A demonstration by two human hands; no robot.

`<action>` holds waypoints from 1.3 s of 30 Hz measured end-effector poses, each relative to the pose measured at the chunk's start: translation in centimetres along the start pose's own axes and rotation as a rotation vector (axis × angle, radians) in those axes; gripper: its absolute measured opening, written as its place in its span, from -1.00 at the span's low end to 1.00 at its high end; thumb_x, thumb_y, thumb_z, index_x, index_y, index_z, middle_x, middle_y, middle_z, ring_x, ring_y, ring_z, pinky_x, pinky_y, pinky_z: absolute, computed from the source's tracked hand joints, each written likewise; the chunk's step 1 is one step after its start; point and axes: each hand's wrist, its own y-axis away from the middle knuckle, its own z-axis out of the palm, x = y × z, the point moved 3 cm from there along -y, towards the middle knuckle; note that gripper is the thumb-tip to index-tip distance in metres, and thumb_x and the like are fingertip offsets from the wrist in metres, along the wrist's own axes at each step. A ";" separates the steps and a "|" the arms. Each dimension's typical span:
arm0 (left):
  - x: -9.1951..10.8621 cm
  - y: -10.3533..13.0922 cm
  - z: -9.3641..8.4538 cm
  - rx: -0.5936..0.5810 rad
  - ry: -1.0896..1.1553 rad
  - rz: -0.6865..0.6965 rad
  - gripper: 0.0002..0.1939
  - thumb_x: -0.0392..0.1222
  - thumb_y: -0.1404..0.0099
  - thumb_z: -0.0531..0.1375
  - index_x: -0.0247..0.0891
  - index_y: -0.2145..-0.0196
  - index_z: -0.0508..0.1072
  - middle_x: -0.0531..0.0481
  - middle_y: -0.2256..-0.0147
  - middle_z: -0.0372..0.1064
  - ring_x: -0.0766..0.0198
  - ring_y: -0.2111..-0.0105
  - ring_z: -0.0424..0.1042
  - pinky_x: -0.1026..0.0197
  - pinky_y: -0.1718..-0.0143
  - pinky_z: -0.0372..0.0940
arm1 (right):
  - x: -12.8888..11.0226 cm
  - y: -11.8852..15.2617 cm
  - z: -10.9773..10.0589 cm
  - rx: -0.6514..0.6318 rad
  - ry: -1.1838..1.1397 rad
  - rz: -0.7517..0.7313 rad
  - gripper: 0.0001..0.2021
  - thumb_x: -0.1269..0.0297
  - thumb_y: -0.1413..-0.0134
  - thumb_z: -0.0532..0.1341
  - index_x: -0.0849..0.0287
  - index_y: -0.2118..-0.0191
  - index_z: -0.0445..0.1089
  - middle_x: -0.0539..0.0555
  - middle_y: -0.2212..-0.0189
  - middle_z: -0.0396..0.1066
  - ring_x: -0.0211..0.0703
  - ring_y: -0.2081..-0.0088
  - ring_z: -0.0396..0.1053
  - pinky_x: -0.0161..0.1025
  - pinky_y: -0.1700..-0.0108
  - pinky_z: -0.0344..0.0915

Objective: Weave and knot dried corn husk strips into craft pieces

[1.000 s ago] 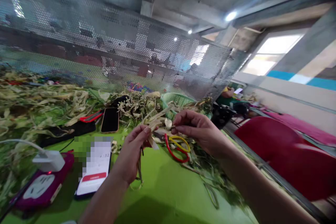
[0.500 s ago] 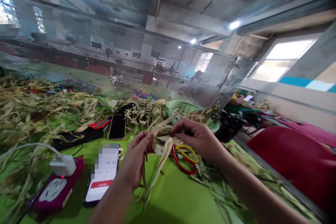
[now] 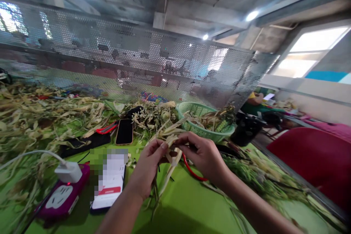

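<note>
Pale dried husk strips [image 3: 172, 161] are bunched between my two hands over the green table [image 3: 189, 208]. My left hand [image 3: 152, 161] is closed on the bunch, thumb on top, with darker stems hanging below it. My right hand [image 3: 201, 153] pinches the strips from the other side, its fingertips close to the left thumb. Loose ends fan out above the hands and hang down between them. Partly behind the right hand lie red-handled scissors [image 3: 190, 170]; their blades are hidden.
Behind the hands stands a green plastic basket [image 3: 200, 109] holding dried plant pieces. Heaped husks [image 3: 55, 117] cover the left side. Two phones, a lit one [image 3: 109, 190] and a dark one [image 3: 124, 131], lie near a purple power strip [image 3: 64, 193]. A red chair [image 3: 315, 161] is at right.
My right hand has moved in closer to the left, over the strips, and now covers more of the scissors. The view has shifted slightly.
</note>
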 end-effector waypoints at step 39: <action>0.7 -0.5 -1.5 0.161 -0.071 0.094 -0.73 0.00 -0.12 0.29 -0.27 0.37 0.43 0.04 0.42 0.37 0.32 0.37 0.37 0.29 0.27 0.27 | 6.0 0.2 -7.0 -0.037 0.185 0.094 -0.66 0.29 -0.04 0.20 0.05 0.02 0.40 0.16 -0.03 0.36 0.07 -0.02 0.31 0.06 -0.06 0.20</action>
